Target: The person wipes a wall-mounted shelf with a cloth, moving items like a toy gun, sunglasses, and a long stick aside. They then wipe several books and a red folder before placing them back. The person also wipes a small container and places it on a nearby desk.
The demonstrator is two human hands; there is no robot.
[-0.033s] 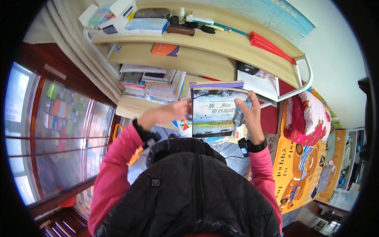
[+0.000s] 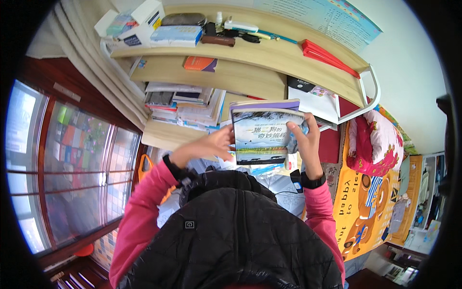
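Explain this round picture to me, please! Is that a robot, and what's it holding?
No robot: it's a person in pink sleeves, using bare hands. A camera on the person's head looks down; its wide fisheye lens bends straight edges.

The right hand grips a book with a picture cover; a purple book shows behind it. The left hand is at their left side, fingers apart; I can't tell if it touches.

On the top shelf are a dark case, a light-blue box and something long and red.
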